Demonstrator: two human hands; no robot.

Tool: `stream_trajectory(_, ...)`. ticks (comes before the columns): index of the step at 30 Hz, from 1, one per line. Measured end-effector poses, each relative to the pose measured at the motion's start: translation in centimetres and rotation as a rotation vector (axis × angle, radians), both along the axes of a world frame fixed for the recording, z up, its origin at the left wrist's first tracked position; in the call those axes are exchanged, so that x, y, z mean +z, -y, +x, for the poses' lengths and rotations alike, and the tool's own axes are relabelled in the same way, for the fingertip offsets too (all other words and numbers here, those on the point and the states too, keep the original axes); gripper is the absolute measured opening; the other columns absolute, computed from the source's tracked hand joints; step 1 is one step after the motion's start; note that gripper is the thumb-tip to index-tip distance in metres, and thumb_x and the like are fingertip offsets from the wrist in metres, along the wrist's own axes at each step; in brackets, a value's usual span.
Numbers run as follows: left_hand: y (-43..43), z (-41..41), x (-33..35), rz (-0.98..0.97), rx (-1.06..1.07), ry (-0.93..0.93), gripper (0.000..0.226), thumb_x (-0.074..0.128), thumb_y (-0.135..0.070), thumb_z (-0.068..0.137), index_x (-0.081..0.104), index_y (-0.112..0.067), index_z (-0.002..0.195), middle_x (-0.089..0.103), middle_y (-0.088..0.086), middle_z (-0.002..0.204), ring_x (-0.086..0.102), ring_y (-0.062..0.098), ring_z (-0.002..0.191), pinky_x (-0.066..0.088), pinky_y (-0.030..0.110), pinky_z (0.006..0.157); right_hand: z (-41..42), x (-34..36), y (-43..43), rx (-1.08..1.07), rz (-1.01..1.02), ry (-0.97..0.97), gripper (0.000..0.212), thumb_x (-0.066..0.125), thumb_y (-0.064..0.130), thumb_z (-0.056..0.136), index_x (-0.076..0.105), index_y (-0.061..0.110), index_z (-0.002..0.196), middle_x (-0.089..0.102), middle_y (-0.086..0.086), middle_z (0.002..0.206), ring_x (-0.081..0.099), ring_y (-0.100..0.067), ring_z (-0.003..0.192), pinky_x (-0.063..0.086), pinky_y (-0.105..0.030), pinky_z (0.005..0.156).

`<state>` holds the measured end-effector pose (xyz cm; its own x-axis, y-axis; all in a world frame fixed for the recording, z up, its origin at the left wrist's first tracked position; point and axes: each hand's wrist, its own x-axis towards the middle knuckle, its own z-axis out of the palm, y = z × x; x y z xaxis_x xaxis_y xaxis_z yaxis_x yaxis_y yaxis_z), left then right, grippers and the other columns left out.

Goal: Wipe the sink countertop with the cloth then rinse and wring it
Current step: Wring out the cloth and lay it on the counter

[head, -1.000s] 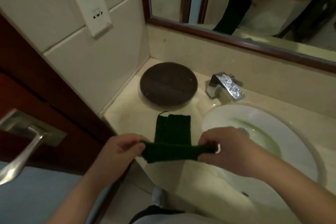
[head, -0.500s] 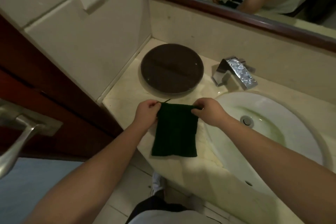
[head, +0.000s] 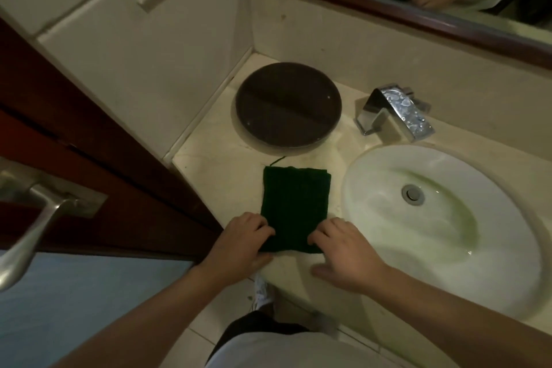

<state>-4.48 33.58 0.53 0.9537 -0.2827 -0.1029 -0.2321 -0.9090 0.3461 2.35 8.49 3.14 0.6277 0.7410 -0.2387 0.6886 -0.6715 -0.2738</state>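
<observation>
A dark green cloth (head: pixel 294 203), folded into a rectangle, lies flat on the beige countertop (head: pixel 221 176) left of the white oval sink (head: pixel 442 227). My left hand (head: pixel 242 240) rests on the cloth's near left corner, fingers curled onto its edge. My right hand (head: pixel 343 251) lies on the near right corner, fingers spread over the cloth and the counter's front edge. Both hands touch the cloth's near edge at the countertop's front.
A round dark brown lid (head: pixel 288 104) sits at the back left of the counter. A chrome faucet (head: pixel 394 110) stands behind the sink. A wooden door with a metal handle (head: pixel 33 218) is at the left. A framed mirror (head: pixel 388 6) hangs above.
The cloth was held stretched between both hands, then laid flat on the counter. Both hands moved from its far corners back to its near edge.
</observation>
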Motion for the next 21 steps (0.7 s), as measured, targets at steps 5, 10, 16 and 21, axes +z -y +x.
stream_trajectory(5, 0.5, 2.1, 1.8, -0.294, 0.219, 0.029, 0.015, 0.056, -0.027, 0.084, 0.068, -0.018, 0.087, 0.063, -0.003, 0.092, 0.055, 0.013, 0.089, 0.045, 0.028, 0.076, 1.5, 0.7, -0.2, -0.168, 0.274, -0.025, 0.011, 0.061, 0.021, 0.084, 0.069, 0.021, 0.092, 0.065, 0.005, 0.086, 0.056, -0.016, 0.085, 0.045, -0.028, 0.072)
stream_trajectory(10, 0.9, 6.3, 4.5, -0.624, 0.577, -0.149, 0.010, 0.061, -0.022, 0.093, 0.056, -0.030, 0.088, 0.061, -0.012, 0.085, 0.058, 0.002, 0.081, 0.042, 0.017, 0.066, 5.8, 2.8, -1.7, -0.539, 0.358, -0.302, 0.011, 0.057, 0.021, 0.092, 0.064, 0.021, 0.099, 0.065, 0.007, 0.084, 0.060, -0.010, 0.075, 0.043, -0.020, 0.065)
stream_trajectory(16, 0.4, 11.3, 4.3, -0.616, 0.738, -0.200, 0.004, 0.060, -0.025, 0.094, 0.060, -0.022, 0.097, 0.058, -0.012, 0.087, 0.057, 0.009, 0.088, 0.044, 0.024, 0.076, 11.3, 2.4, -4.2, -0.680, 0.303, -0.341, 0.012, 0.055, 0.024, 0.093, 0.065, 0.019, 0.089, 0.064, 0.005, 0.080, 0.060, -0.017, 0.081, 0.044, -0.025, 0.067)
stream_trajectory(21, 0.1, 12.8, 3.3, -0.412, 0.731, -0.180, 0.014, 0.063, -0.025, 0.092, 0.061, -0.021, 0.105, 0.060, 0.000, 0.105, 0.059, 0.016, 0.096, 0.051, 0.030, 0.084, 12.6, 1.5, -5.3, -0.668, 0.150, -0.324, 0.022, 0.059, 0.033, 0.091, 0.064, 0.017, 0.104, 0.062, -0.002, 0.100, 0.061, -0.021, 0.094, 0.048, -0.029, 0.082)
